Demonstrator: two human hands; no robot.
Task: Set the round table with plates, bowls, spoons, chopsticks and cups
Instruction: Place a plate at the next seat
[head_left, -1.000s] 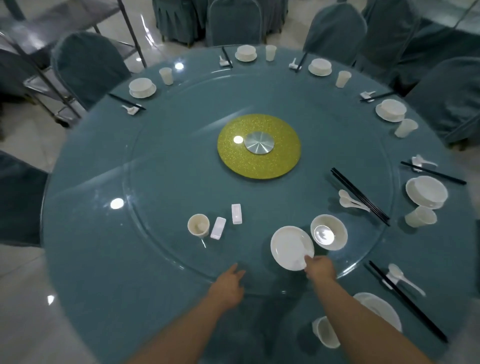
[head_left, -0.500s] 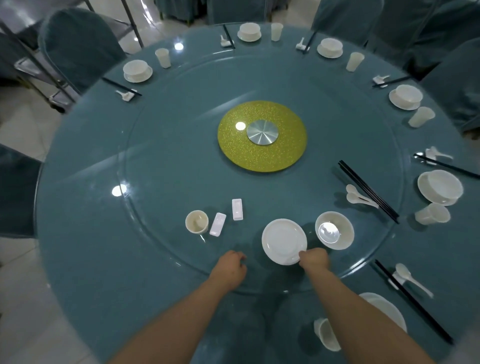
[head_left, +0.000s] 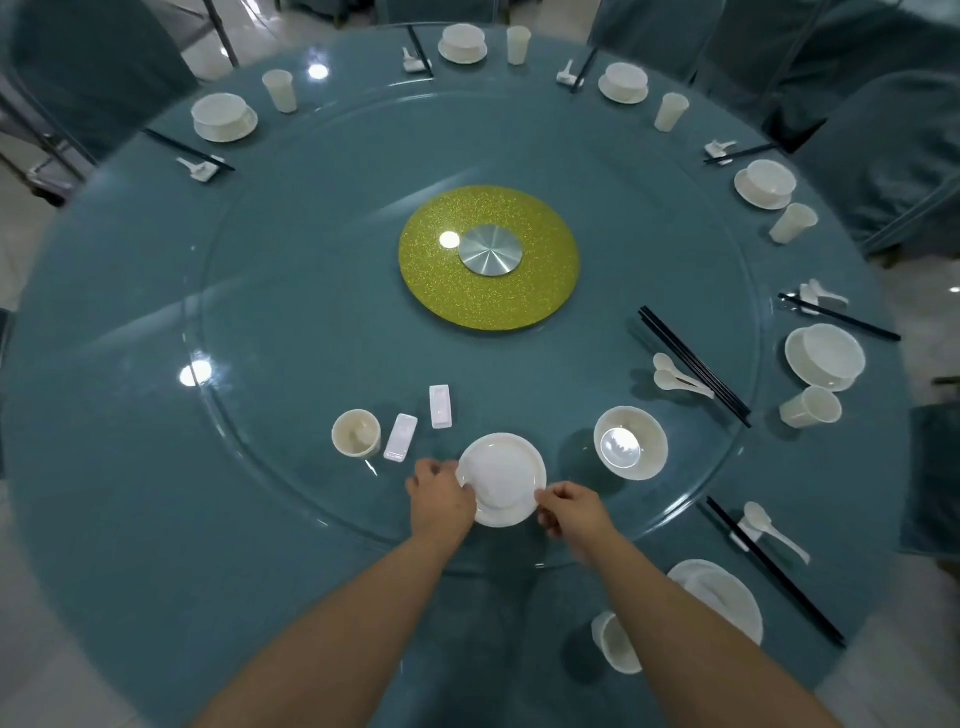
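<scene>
Plate (head_left: 503, 478) — white, round, on glass turntable (head_left: 311, 291), between both hands; left hand (head_left: 441, 499) and right hand (head_left: 571, 506) fingers pinching opposite rims.

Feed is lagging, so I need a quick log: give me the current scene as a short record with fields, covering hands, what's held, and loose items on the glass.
left hand: grips the plate's left rim
right hand: pinches the plate's right rim
plate: on the glass turntable, near its front edge
bowl: right of plate, apart from it
cup: left of plate, upright
rests: two, between cup and plate
chopsticks and spoons: loose, right side of the glass
</scene>
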